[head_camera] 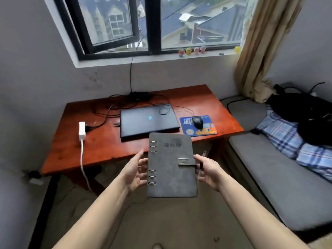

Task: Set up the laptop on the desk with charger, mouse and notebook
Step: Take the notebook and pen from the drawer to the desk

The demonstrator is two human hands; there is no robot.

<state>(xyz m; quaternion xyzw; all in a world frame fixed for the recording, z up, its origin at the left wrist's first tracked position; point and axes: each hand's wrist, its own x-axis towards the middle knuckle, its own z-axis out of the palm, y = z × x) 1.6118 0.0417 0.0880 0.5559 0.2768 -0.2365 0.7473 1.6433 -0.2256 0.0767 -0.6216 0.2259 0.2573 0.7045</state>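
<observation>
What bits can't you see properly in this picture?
Head view:
- Printed logo on the grey ring-bound notebook: blurred.
- Fingertips of left hand and right hand: under the notebook.
- Front edge of the closed black laptop: partly behind the notebook.
- The small colourful windowsill figures: too small.

Window (197, 24) and toy figures (192, 51) far beyond the fingers (141, 163); curtain (265, 42) up to their right; white power strip (82, 131) to their left; plaid cloth (280, 133) and black bag (301, 108) to their right.

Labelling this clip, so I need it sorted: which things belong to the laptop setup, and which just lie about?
For the job: notebook, laptop, mouse, mouse pad, charger brick, power strip.
Lying about: windowsill figurines, checked bedding, black bag, curtain.
</observation>
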